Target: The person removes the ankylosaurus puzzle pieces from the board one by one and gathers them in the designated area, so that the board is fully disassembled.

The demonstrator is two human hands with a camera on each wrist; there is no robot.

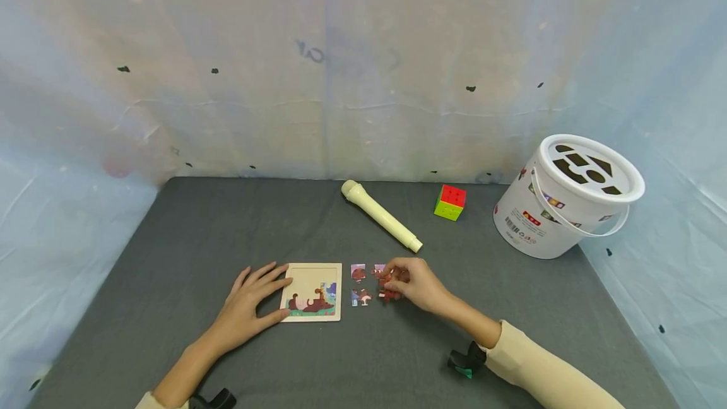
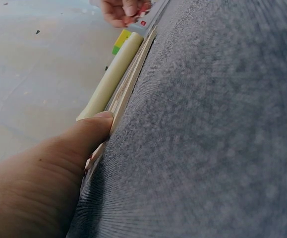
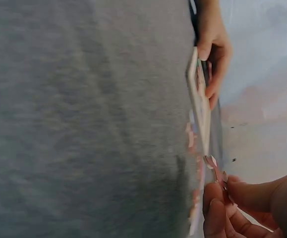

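A partly filled wooden puzzle tray (image 1: 309,275) lies flat beside loose, colourful jigsaw pieces (image 1: 363,297).

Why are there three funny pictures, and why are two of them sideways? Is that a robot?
No robot here, just a person's two bare hands! The person wears three little cameras. The one on the head looks down and makes the wide picture. The other two sit on the wrists, so their pictures look tipped over and very close.

The left hand rests on the edge of a partly filled puzzle board. The right hand pinches a puzzle piece, and more loose pieces lie beside the board. Farther back on the grey table are a pale microphone-shaped thing, a colourful cube and a white bucket whose lid has shaped holes.
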